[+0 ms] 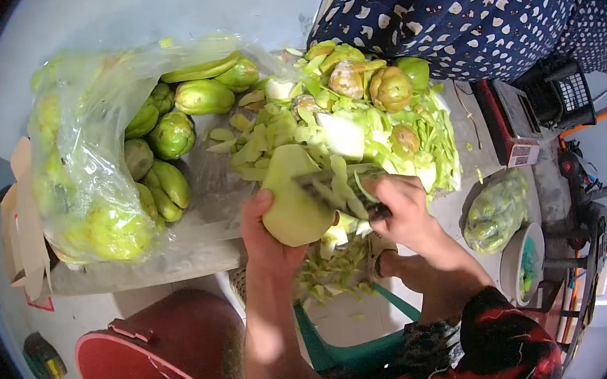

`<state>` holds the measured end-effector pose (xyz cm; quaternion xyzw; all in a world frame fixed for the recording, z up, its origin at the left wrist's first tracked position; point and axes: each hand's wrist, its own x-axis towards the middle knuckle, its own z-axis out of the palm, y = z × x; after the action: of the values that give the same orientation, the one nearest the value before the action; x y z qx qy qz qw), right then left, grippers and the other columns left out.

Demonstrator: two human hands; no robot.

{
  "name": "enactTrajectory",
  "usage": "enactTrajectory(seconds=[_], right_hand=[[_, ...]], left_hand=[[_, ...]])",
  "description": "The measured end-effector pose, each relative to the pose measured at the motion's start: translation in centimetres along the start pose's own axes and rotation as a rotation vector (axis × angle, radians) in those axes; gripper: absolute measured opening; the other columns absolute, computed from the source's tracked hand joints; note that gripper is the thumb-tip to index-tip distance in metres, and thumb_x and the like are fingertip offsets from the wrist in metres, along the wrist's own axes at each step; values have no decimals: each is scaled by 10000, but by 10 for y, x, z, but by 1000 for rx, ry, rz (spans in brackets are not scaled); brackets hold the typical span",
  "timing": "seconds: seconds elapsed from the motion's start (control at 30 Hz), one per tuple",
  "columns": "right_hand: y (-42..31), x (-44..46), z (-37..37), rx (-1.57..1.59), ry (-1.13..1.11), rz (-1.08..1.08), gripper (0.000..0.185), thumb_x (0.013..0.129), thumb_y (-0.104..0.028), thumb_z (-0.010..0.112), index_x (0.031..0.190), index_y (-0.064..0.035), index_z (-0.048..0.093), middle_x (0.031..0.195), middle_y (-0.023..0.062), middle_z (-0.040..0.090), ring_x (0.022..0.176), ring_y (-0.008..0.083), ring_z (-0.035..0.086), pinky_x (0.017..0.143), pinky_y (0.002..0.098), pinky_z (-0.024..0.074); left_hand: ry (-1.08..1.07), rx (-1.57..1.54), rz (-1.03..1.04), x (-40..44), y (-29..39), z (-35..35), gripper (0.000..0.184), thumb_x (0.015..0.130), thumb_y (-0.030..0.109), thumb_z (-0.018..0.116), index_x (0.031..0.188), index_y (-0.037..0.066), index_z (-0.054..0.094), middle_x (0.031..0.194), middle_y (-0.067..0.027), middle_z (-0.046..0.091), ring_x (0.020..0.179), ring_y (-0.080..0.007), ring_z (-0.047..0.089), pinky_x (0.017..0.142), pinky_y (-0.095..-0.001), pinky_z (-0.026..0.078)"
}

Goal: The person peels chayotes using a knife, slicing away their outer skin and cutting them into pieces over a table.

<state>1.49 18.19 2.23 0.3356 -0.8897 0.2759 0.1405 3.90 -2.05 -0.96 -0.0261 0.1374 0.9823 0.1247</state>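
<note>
My left hand (263,227) is wrapped round the lower left side of a large, pale green peeled chayote (294,201). In my right hand (403,205) is a knife (318,188) with a dark blade, blurred by motion, against the chayote's right side. Strips of green peel cling to the blade, and my fingers hide most of the handle. Just beyond both hands lies a heap of peelings (418,151) on the table, with brownish chayotes (391,89) on top. Unpeeled chayotes (203,96) spill from a clear plastic bag (87,175) at the left.
A red bucket (165,352) stands below the table edge (149,271). Peelings (334,271) lie on the floor near a green stool (350,351). At the right are a red scale (507,120), a bagged heap (497,213) and a white basin (522,263). Someone's dotted clothing (440,12) borders the table.
</note>
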Motion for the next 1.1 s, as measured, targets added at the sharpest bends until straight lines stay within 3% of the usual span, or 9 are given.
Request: enactTrajectory(seconds=[0.1, 0.2, 0.27, 0.3, 0.33, 0.47, 0.57, 0.67, 1.1], right_hand=[[-5, 1, 0, -58, 15, -108, 303, 630, -71, 678, 898, -37, 540, 689, 134, 532, 601, 366, 560, 531, 432, 463], [14, 4, 11, -58, -132, 362, 224, 727, -54, 656, 903, -54, 517, 684, 173, 574, 614, 381, 592, 544, 442, 473], [12, 6, 9, -23, -120, 351, 217, 738, -52, 652, 907, -52, 515, 682, 174, 581, 621, 388, 595, 546, 441, 474], [9, 2, 8, 12, -124, 368, 211, 750, -51, 649, 910, -50, 512, 680, 176, 587, 628, 396, 598, 547, 439, 475], [6, -3, 8, 13, -129, 380, 211, 750, -51, 649, 910, -50, 512, 680, 176, 587, 628, 396, 598, 547, 439, 475], [4, -3, 12, -6, -13, 120, 266, 694, -62, 661, 927, -41, 536, 669, 143, 551, 590, 342, 581, 513, 420, 458], [5, -3, 17, -157, 99, -287, 267, 682, -92, 621, 929, -8, 561, 627, 55, 426, 513, 216, 486, 439, 342, 377], [-1, -2, 18, -172, 120, -385, 231, 686, -60, 620, 903, 0, 566, 624, 40, 431, 514, 191, 480, 435, 322, 361], [-9, -3, 22, -213, 144, -362, 200, 704, -44, 622, 894, -6, 572, 624, 43, 432, 528, 202, 488, 449, 336, 363]], left_hand=[[228, -109, 38, -1, -2, 0, 703, 777, 425, 552, 1329, 6, 432, 1135, -178, 593, 924, -351, 649, 757, -464, 565], [-35, 39, -53, -1, -5, -16, 699, 777, 408, 548, 1342, 14, 432, 1175, -183, 588, 959, -343, 641, 813, -471, 552], [-220, 55, -77, 2, -2, -22, 661, 795, 490, 552, 1301, 67, 511, 1191, -177, 598, 975, -372, 620, 749, -500, 529], [-211, 47, -76, 0, -3, -19, 661, 795, 490, 552, 1301, 67, 511, 1191, -177, 598, 975, -372, 620, 749, -500, 529], [-40, -28, -5, 0, -5, -11, 631, 816, 483, 532, 1297, 75, 515, 1197, -173, 597, 983, -369, 621, 797, -513, 515], [324, -214, 140, 7, 2, -8, 569, 876, 464, 458, 1275, 65, 528, 1178, -167, 612, 1015, -362, 620, 899, -541, 483], [239, -209, 111, 8, 2, -13, 545, 901, 445, 419, 1252, 46, 542, 1149, -172, 631, 1031, -367, 620, 933, -516, 483], [243, -186, 75, 6, 3, -9, 533, 910, 442, 402, 1220, 37, 558, 1156, -160, 628, 1051, -329, 617, 944, -490, 483], [154, -191, 107, 5, 0, -5, 569, 878, 488, 459, 1195, 27, 561, 1087, -164, 651, 994, -318, 641, 899, -449, 518]])
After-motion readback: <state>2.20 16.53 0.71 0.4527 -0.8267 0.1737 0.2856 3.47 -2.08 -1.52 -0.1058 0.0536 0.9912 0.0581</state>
